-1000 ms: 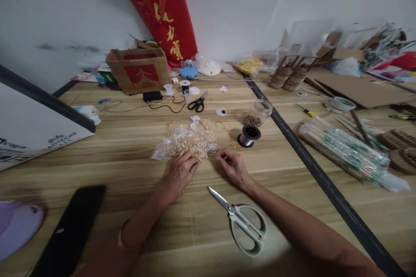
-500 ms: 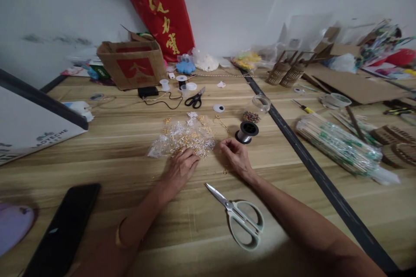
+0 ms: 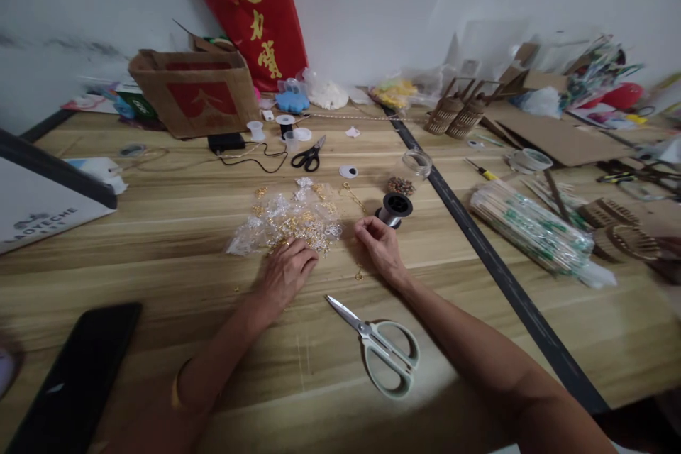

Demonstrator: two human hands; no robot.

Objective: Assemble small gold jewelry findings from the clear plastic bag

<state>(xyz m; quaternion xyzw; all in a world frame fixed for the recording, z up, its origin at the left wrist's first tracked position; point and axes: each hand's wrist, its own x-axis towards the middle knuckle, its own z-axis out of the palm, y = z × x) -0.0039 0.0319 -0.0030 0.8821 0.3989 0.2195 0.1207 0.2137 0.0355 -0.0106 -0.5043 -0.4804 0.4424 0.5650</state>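
My left hand (image 3: 287, 273) lies at the near edge of a pile of small gold and clear jewelry findings (image 3: 298, 220), some in clear plastic bags. Its fingers are bent and close together, and the fingertips are hidden among the pieces. My right hand (image 3: 380, 245) is closed in a pinch just right of the pile; whatever it may hold is too small to make out. Behind it are a spool of thin wire (image 3: 394, 210) and a short gold chain (image 3: 353, 196). A small gold piece (image 3: 360, 272) lies below that hand. Scissors with pale green handles (image 3: 391, 355) lie nearer me.
A jar of beads (image 3: 412, 172) and black scissors (image 3: 308, 154) are farther back. A phone (image 3: 74, 376) lies at front left, beside a white box (image 3: 53, 206). At right are bagged sticks (image 3: 532, 227). A paper bag (image 3: 199, 96) stands behind.
The view has turned slightly right, so everything sits farther left in the picture. Both hands stay at nearly the same places by the pile.
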